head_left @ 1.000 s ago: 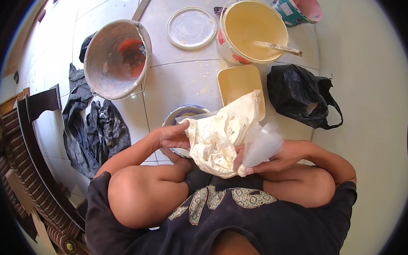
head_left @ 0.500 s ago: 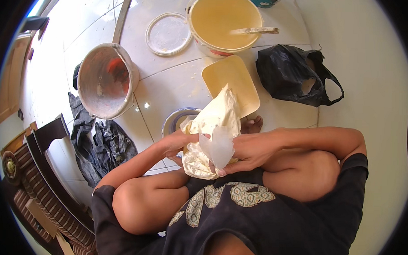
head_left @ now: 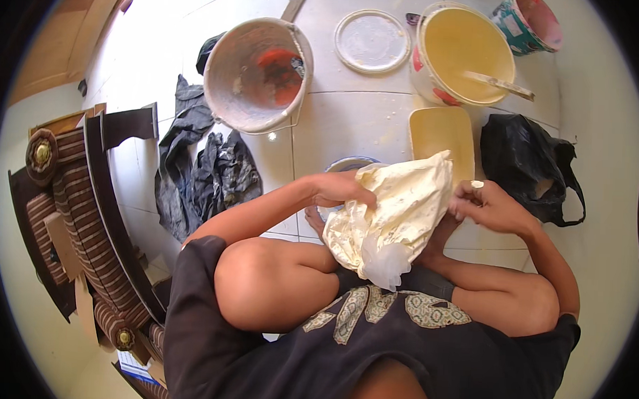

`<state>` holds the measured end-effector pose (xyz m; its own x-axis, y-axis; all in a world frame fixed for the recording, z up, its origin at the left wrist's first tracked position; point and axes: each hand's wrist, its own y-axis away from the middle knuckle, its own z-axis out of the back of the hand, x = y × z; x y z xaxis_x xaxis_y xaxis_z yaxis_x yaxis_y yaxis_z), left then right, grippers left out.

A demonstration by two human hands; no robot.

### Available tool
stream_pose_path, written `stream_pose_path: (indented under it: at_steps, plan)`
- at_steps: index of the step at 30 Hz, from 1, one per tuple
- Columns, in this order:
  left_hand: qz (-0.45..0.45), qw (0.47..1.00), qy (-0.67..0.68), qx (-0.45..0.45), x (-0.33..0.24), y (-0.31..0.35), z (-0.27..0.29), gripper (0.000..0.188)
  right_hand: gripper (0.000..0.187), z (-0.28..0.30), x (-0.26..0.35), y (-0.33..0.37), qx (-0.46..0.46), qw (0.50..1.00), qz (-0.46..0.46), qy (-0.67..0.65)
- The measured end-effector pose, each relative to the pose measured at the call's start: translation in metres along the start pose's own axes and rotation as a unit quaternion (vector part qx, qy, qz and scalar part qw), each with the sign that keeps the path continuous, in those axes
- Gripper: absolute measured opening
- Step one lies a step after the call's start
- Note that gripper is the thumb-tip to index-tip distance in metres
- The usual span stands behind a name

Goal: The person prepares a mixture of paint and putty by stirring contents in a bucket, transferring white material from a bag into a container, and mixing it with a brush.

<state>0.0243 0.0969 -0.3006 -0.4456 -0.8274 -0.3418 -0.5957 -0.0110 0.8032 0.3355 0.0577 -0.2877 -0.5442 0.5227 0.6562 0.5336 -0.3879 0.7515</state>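
A cream-coloured plastic bag (head_left: 396,209), wrinkled and tapering toward its upper right tip, is held over my lap. A clear, loose plastic end (head_left: 385,264) hangs at its bottom. My left hand (head_left: 343,190) is closed on the bag's left side, thumb on top. To the right of the bag, my right hand (head_left: 489,205) has its fingers curled in, with no object showing in them and a cream smear on one finger. Partly hidden behind the bag are a blue-rimmed round container (head_left: 352,162) and a shallow pale-yellow tray (head_left: 441,133).
A yellow-coated bucket (head_left: 473,36) with a stick-like tool (head_left: 501,85) stands beyond the tray. Left of it lie a round lid (head_left: 373,41) and a tipped bucket (head_left: 229,77). Black plastic bags (head_left: 521,161) flank me. A teal pot (head_left: 512,27) stands far right, a striped sofa (head_left: 97,220) left.
My right hand has come off the bag and moved right. My left hand has tilted the bag's tip to the right. The whole view has shifted, with the floor things now further right.
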Motion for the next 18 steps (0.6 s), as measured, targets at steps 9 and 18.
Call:
stream_pose_path:
  at_steps: [9, 18]
  plan:
    - [-0.009, 0.995, 0.065, 0.069, 0.02, -0.039, 0.016, 0.049, 0.036, -0.014, -0.082, -0.04, -0.059, 0.878, -0.089, -0.466]
    - [0.014, 0.99, 0.136, 0.036, 0.043, -0.077, 0.018, 0.047, 0.034, -0.027, -0.071, -0.035, -0.241, 0.9, -0.001, -0.363]
